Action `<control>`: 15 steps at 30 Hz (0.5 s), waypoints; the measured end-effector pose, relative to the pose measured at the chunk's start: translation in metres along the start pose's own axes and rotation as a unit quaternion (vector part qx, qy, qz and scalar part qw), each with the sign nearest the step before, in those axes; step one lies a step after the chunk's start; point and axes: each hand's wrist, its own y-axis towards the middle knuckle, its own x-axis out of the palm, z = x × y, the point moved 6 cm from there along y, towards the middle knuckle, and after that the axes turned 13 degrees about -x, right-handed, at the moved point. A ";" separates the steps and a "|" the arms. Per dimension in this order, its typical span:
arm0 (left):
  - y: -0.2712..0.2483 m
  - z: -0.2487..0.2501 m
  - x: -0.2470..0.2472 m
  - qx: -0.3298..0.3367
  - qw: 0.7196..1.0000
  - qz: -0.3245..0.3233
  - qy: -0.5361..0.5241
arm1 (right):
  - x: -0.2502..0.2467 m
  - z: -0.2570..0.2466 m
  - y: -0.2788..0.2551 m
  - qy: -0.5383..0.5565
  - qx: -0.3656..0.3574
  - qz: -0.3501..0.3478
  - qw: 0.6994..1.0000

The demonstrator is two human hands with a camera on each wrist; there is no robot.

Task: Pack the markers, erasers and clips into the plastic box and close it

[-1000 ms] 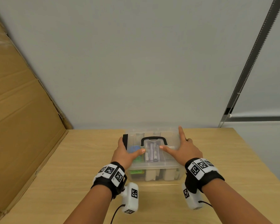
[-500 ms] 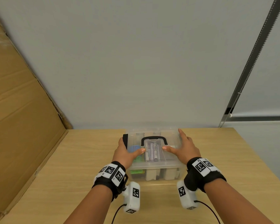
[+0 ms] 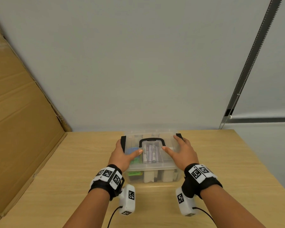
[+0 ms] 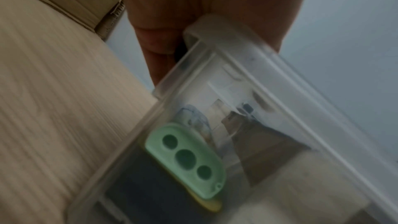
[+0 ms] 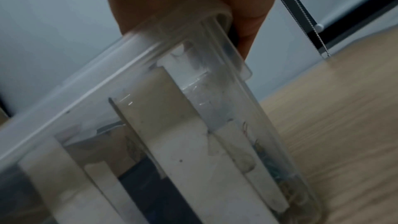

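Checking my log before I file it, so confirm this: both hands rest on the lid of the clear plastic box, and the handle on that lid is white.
One detail is wrong: the handle is black, as the head view shows. The rest stands: the left hand and right hand both rest on the lid of the clear plastic box.

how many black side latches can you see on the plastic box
2. One latch is at the plastic box's left end by the left hand; the other at its right end, partly covered by the right hand.

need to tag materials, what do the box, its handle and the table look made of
Box: clear, glossy hard plastic; its contents show through the walls. Handle: black, likely plastic, finish unclear. Table: light wood grain, matte; solid or laminate, can't tell.
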 end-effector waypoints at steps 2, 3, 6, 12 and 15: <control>-0.002 0.001 -0.002 0.004 1.000 0.017 0.018 | 0.000 0.000 0.000 0.002 -0.006 0.001 1.000; -0.003 0.001 -0.002 0.007 0.999 0.028 0.039 | 0.000 0.001 0.000 0.003 -0.007 0.001 1.000; -0.005 0.004 -0.006 0.022 0.989 0.078 0.127 | 0.001 0.004 0.000 0.020 -0.002 0.007 1.000; -0.007 0.013 -0.010 0.027 0.942 0.160 0.292 | -0.001 0.008 -0.005 0.017 -0.030 -0.029 0.999; -0.008 0.013 -0.009 0.020 0.931 0.149 0.333 | -0.001 0.009 -0.018 0.002 -0.062 -0.057 0.996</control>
